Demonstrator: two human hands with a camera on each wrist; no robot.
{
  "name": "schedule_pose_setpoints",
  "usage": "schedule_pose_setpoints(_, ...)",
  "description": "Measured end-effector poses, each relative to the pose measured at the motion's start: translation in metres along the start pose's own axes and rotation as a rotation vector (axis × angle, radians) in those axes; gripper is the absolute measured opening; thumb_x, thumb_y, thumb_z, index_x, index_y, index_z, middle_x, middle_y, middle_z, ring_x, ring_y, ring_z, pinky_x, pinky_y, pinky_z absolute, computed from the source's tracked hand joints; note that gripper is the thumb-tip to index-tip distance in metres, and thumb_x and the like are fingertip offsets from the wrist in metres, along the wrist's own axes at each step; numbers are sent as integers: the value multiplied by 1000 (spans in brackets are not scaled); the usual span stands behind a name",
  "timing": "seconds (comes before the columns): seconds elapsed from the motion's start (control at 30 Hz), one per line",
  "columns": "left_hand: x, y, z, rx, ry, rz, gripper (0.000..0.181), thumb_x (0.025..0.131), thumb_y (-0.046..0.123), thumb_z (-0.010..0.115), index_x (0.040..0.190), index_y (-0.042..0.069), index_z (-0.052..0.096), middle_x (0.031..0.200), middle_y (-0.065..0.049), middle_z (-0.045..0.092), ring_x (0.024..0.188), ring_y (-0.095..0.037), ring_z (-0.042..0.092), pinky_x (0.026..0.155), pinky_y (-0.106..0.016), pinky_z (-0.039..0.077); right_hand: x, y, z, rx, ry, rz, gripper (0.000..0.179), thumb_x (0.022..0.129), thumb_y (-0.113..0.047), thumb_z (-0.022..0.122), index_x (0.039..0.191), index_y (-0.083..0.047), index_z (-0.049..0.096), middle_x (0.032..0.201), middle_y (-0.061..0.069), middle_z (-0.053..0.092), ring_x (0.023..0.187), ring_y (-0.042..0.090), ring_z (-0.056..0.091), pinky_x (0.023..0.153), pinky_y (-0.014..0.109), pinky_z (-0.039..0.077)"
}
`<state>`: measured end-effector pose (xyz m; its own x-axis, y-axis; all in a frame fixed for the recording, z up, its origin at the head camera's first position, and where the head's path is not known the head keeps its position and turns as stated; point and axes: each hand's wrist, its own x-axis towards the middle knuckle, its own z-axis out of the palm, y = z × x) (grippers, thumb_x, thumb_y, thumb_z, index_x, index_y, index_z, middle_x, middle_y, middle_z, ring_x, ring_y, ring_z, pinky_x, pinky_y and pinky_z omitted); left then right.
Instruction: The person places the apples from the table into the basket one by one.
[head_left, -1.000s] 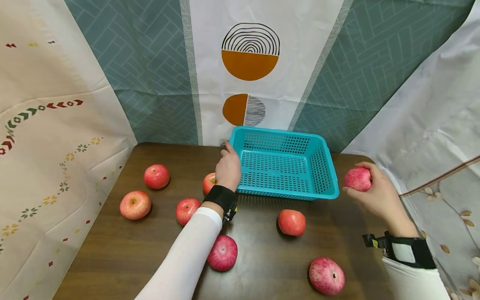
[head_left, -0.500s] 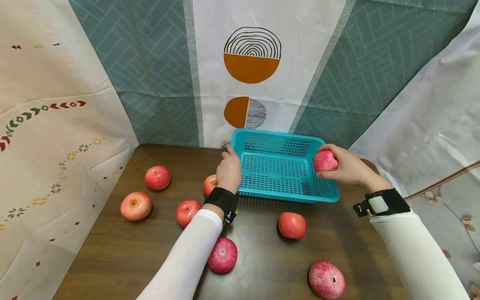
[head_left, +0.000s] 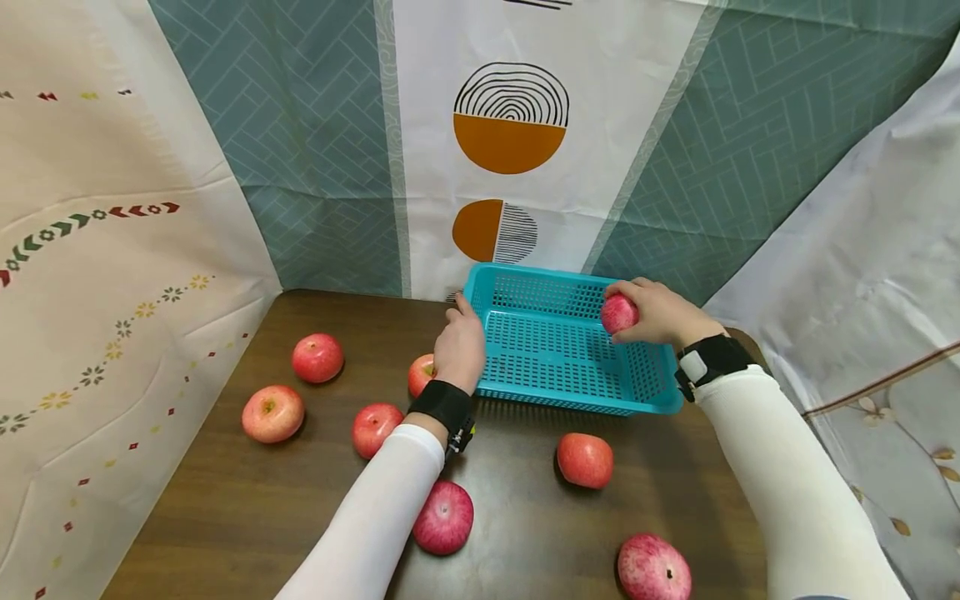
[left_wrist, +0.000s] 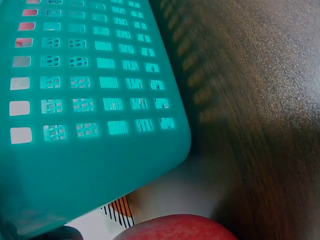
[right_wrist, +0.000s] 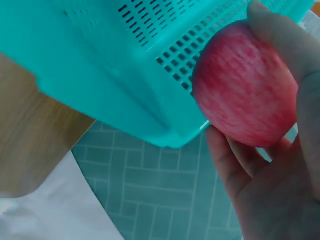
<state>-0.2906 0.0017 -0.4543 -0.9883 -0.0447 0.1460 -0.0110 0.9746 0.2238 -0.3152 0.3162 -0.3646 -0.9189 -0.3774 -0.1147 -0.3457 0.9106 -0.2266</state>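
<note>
My right hand [head_left: 654, 313] grips a red apple [head_left: 619, 314] over the right part of the turquoise plastic basket [head_left: 555, 395]. In the right wrist view, the thumb lies across one side of this streaked apple [right_wrist: 245, 85] and fingers support it from the other side. My left hand [head_left: 460, 346] is at the basket's left rim, index finger extended along it and part of the hand hidden. Close beside that hand is an apple [head_left: 421, 375], partly covered by it. The left wrist view shows the basket's perforated wall [left_wrist: 100, 155] and an apple's red top [left_wrist: 175, 229].
Left of my left arm, apples lie on the brown table [head_left: 225, 517]: one red [head_left: 317, 358], one paler [head_left: 273, 413], another red [head_left: 375, 429]. In front of the basket are a red apple [head_left: 585, 460] and two darker ones [head_left: 444, 518]. Patterned cloth [head_left: 322, 167] hangs behind.
My right hand has carried the apple leftward from the basket's right side to over its inside. The left hand stays at the left rim. The head view has tilted slightly up.
</note>
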Motion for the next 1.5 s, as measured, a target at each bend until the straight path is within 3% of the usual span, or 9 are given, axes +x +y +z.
schedule_pose_setpoints(0.2,-1,1,2,-3,8,19,68,97,10,55,153,-6,22,116,-22,55,41,-16,49,42,-29,51,10,-2,3,-20,-32,33,77,71,-33,87,135,-14,49,123,19,49,101,38,55,74,53,57)
schedule_pose_setpoints(0.43,1,-1,-1,-3,49,8,65,98,8,54,153,-6,23,118,-24,56,44,-17,52,44,-31,53,20,-3,9,-82,-60,28,71,72,-33,86,133,-17,53,124,17,50,105,38,52,75,54,57)
schedule_pose_setpoints(0.63,1,-3,-1,-3,39,9,65,98,8,53,153,-7,22,116,-24,56,43,-16,51,43,-31,53,27,-3,22,-159,-133,51,73,71,-25,89,135,-16,55,129,23,48,111,44,47,74,56,57)
schedule_pose_setpoints(0.8,1,-4,0,18,36,15,67,98,8,54,154,-6,20,120,-24,56,41,-16,49,42,-30,51,30,-5,31,-221,-184,47,74,73,-25,88,137,-15,54,130,25,49,107,44,51,77,56,56)
schedule_pose_setpoints(1.1,-1,-2,-2,34,38,19,68,96,11,58,153,-6,25,119,-22,57,39,-14,46,40,-27,49,37,-3,49,-309,-169,47,73,74,-24,88,137,-13,52,125,28,51,97,42,56,77,54,56)
schedule_pose_setpoints(1.23,-2,-1,-1,33,19,13,68,98,10,56,154,-5,22,127,-23,55,40,-14,47,41,-27,49,39,-5,55,-333,-159,75,76,74,-25,88,138,-12,50,124,29,51,96,42,56,79,54,56)
schedule_pose_setpoints(1.5,0,-1,1,33,34,12,67,97,10,57,153,-6,24,120,-23,56,40,-14,48,41,-28,50,45,-9,62,-353,-156,126,81,75,-31,87,141,-11,45,124,31,48,95,44,56,76,55,56)
